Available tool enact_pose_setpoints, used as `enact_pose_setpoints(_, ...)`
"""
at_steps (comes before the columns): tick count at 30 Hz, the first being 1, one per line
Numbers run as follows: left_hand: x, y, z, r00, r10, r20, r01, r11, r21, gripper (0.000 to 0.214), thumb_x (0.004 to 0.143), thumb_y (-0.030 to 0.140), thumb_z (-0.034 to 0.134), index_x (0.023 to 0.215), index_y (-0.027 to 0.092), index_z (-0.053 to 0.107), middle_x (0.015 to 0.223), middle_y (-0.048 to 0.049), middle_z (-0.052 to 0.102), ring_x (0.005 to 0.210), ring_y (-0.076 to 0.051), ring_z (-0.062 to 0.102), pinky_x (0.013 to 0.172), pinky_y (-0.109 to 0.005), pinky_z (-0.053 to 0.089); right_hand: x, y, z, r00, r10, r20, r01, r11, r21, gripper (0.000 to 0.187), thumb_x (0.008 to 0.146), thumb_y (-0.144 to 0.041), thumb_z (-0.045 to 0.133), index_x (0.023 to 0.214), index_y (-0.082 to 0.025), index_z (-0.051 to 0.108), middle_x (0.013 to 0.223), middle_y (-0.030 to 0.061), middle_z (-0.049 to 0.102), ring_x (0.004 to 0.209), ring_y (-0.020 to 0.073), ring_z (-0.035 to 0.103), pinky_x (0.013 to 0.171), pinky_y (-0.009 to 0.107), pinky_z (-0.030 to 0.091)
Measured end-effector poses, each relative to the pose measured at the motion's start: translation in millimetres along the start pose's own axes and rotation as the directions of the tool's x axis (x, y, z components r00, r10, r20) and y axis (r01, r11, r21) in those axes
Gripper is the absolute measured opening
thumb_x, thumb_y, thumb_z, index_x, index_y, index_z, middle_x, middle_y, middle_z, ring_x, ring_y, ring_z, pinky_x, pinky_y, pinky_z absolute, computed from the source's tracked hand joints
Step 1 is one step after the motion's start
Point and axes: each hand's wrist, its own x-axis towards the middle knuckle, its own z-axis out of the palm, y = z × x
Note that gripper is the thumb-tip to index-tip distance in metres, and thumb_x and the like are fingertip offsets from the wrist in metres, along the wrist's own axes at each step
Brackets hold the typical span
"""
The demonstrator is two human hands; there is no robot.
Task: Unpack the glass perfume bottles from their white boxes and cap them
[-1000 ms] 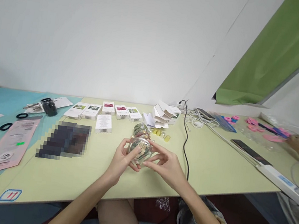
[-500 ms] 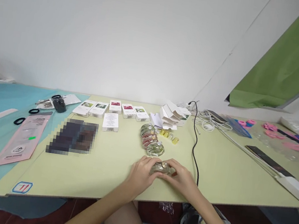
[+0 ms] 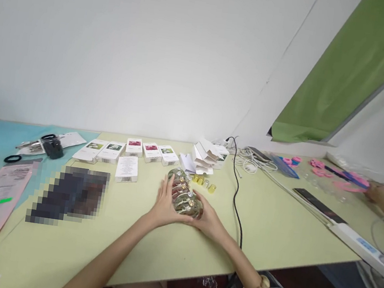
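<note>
Two hands: both close about the row of glass bottles [image 3: 181,191], one from each side, thumbs nearly meeting across its near face.
Left hand [image 3: 162,209]: fingers spread upright along the left flank, grasping the row with the thumb in front.
Right hand [image 3: 209,220]: bent about the right side of the nearest bottle [image 3: 183,206], grasping it; from where I stand I cannot tell where every fingertip bears.
Bottles: on the table [image 3: 147,257] between the palms, closely packed, running away from the person; nozzles uppermost and uncovered.
Pressure: light and equal from both palms is advisable; a harder push from one side would likely skew the row.
Contact points: low on the glass, in my judgement, and clear of the nozzles.
Glass: presumably smooth and liable to slip; sliding looks safer than lifting several together.
Yellow caps [image 3: 212,188]: just beside the row on its right; the right knuckles need room there.
White cartons [image 3: 206,155]: behind the caps, apart from both hands.
</note>
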Motion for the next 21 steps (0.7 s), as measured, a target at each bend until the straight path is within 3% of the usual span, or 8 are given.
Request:
enact_pose_setpoints(3, 14, -11, -0.2, 0.993, 0.049, 0.107, -0.039, 0.994, -0.1, 0.126, 0.046, 0.057, 0.073, 0.139, 0.024, -0.005, 0.144, -0.0098, -0.016, 0.133, -0.032, -0.001, 0.107, -0.045, 0.018, 14, 5, 1, 0.982, -0.11, 0.151, 0.105, 0.994, 0.038, 0.107, 0.054, -0.038, 0.075, 0.139, -0.021, 0.012, 0.137, 0.0127, 0.03, 0.122, 0.0264, 0.035, 0.098, 0.039, 0.034)
enact_pose_setpoints(6, 19, -16, 0.4, 0.993, 0.088, 0.08, -0.079, 0.991, -0.112, 0.118, 0.052, 0.052, 0.071, 0.14, 0.026, -0.004, 0.145, -0.0082, -0.012, 0.134, -0.028, 0.002, 0.108, -0.042, 0.019, 27, 10, 3, 0.978, -0.067, 0.197, 0.076, 0.996, -0.04, 0.119, 0.053, -0.039, 0.075, 0.141, -0.02, -0.002, 0.14, 0.0145, 0.026, 0.123, 0.0279, 0.034, 0.097, 0.041, 0.034)
enact_pose_setpoints(9, 21, -18, 2.9, 0.997, 0.074, -0.002, -0.074, 0.994, -0.086, 0.109, 0.058, 0.05, 0.068, 0.14, 0.025, 0.001, 0.146, -0.008, -0.007, 0.134, -0.027, 0.005, 0.108, -0.041, 0.019, 38, 10, 5, 0.987, -0.043, 0.158, 0.074, 0.977, -0.198, 0.118, 0.05, -0.043, 0.075, 0.141, -0.02, 0.005, 0.14, 0.0144, 0.026, 0.123, 0.0301, 0.032, 0.096, 0.043, 0.034)
enact_pose_setpoints(13, 22, -21, 8.0, 0.995, 0.062, -0.077, -0.063, 0.998, -0.013, 0.1, 0.065, 0.053, 0.061, 0.14, 0.022, 0.002, 0.146, -0.0095, 0.001, 0.134, -0.026, 0.005, 0.107, -0.042, 0.019, 46, -1, -2, 0.994, -0.038, 0.107, 0.074, 0.929, -0.361, 0.114, 0.045, -0.04, 0.077, 0.139, -0.017, 0.019, 0.128, 0.0164, 0.042, 0.112, 0.032, 0.045, 0.088, 0.043, 0.04)
enact_pose_setpoints(16, 21, -24, 12.0, 0.994, 0.076, -0.082, -0.067, 0.993, 0.101, 0.1, 0.067, 0.055, 0.057, 0.14, 0.02, -0.002, 0.146, -0.01, 0.005, 0.134, -0.027, 0.005, 0.107, -0.046, 0.015, 57, -17, -30, 0.996, -0.019, 0.09, 0.062, 0.865, -0.498, 0.09, 0.043, -0.03, 0.078, 0.126, -0.018, 0.044, 0.113, 0.0127, 0.055, 0.1, 0.0306, 0.053, 0.081, 0.039, 0.044)
enact_pose_setpoints(18, 19, -25, 13.6, 0.991, 0.091, -0.097, -0.075, 0.985, 0.158, 0.102, 0.067, 0.052, 0.058, 0.14, 0.018, -0.005, 0.146, -0.011, 0.007, 0.134, -0.028, 0.005, 0.108, -0.048, 0.012, 74, -26, -61, 0.999, 0.027, 0.046, 0.005, 0.815, -0.579, 0.048, 0.058, -0.028, 0.07, 0.105, -0.02, 0.06, 0.098, 0.0064, 0.062, 0.084, 0.0235, 0.06, 0.071, 0.032, 0.046)
enact_pose_setpoints(19, 18, -25, 13.7, 0.989, 0.104, -0.105, -0.084, 0.981, 0.173, 0.104, 0.066, 0.049, 0.06, 0.14, 0.018, -0.006, 0.146, -0.0112, 0.008, 0.134, -0.028, 0.006, 0.108, -0.048, 0.01, 84, -28, -77, 0.998, 0.06, -0.035, -0.069, 0.792, -0.606, 0.033, 0.067, -0.028, 0.062, 0.099, -0.021, 0.062, 0.095, 0.0046, 0.063, 0.072, 0.0191, 0.061, 0.064, 0.029, 0.046)
enact_pose_setpoints(21, 16, -22, 11.7, 0.984, 0.136, -0.118, -0.114, 0.978, 0.174, 0.103, 0.065, 0.044, 0.062, 0.14, 0.018, -0.005, 0.145, -0.0115, 0.009, 0.133, -0.029, 0.008, 0.109, -0.048, 0.009, 109, -25, -106, 0.976, 0.0, -0.217, -0.155, 0.695, -0.702, 0.029, 0.077, -0.024, 0.048, 0.103, -0.022, 0.06, 0.096, 0.0047, 0.063, 0.074, 0.0182, 0.061, 0.064, 0.028, 0.044)
